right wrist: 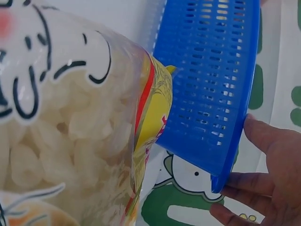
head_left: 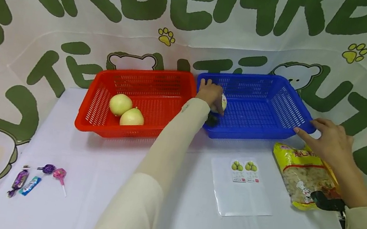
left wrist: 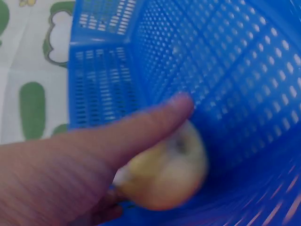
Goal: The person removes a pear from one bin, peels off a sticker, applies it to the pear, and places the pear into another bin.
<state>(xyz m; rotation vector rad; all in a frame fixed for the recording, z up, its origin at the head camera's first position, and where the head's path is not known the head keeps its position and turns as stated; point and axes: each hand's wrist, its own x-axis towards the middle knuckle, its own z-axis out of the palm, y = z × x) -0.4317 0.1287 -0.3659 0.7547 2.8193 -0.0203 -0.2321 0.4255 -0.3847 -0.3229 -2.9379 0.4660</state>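
Yellowish fruit (left wrist: 162, 181): dark hollow (left wrist: 181, 144) visible only in left wrist view.

Left basket (head_left: 163, 107): two fruits (head_left: 120, 105). Right basket (head_left: 252, 111), alongside: one fruit (left wrist: 169, 176). Before it: sheet (head_left: 242, 200), packet (head_left: 297, 178) rightward. Front left: sweets (head_left: 48, 169).

Round pale-yellow fruit (left wrist: 167, 176), inside left end of blue perforated basket (head_left: 253, 115), open side up

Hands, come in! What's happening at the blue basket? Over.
Left hand holds fruit in blue basket. Right hand touching its right end. Bag near; nothing visibly blocking.
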